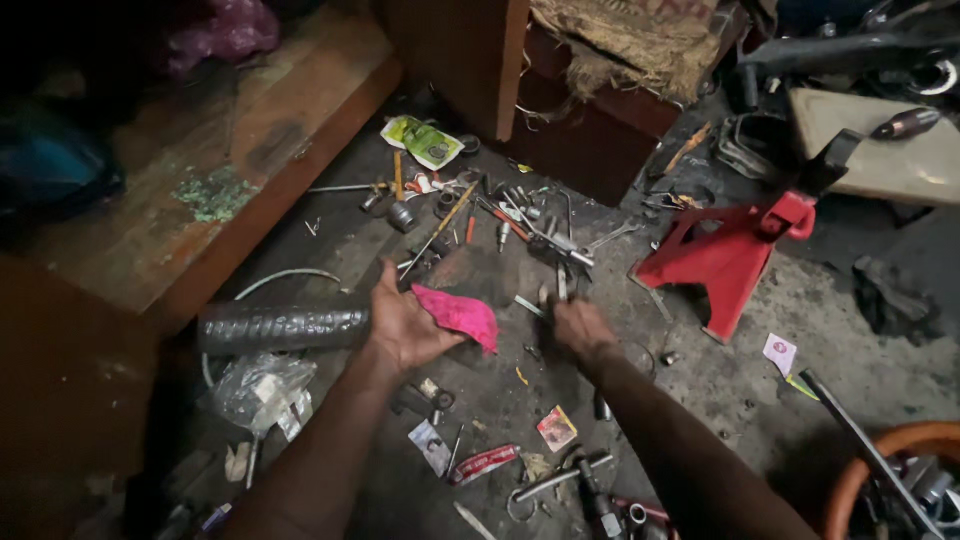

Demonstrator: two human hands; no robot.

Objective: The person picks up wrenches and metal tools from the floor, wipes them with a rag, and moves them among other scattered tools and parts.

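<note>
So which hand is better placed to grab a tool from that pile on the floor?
Probably the right hand: it's empty and reaching right at the tool pile. The left hand is holding a pink rag.

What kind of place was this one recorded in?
Probably a vehicle repair workshop floor: a red jack stand, scattered sockets and wrenches on grimy concrete, and the left hand holding a pink rag.
</note>
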